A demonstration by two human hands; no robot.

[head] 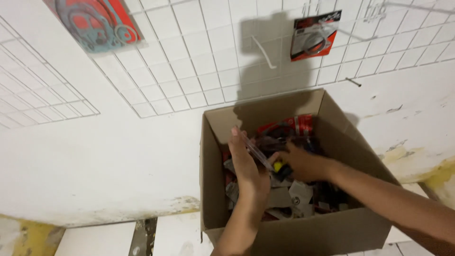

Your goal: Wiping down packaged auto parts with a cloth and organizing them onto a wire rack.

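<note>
Leftmost, a white wire grid panel (42,90) hangs on the white wall, with a red-backed gasket pack (95,21) clipped on a second grid above. Further right, the left hand (246,166) is closed around a clear plastic blister pack (258,154) held edge-up over the open cardboard box (284,232); such a pack looks light and thin, slick on its faces and easily creased, so its stiffer sealed edges seem the best place to grip. Just beside it, the right hand (298,163) reaches down into the heap of small packets (298,194), fingers curled near a small yellow piece (277,166); whether it is pinching anything I cannot tell. The box stands on the pale tiled floor (99,239) against the wall, where another red pack (313,35) hangs on a hook above, and paint flakes at the right.
</note>
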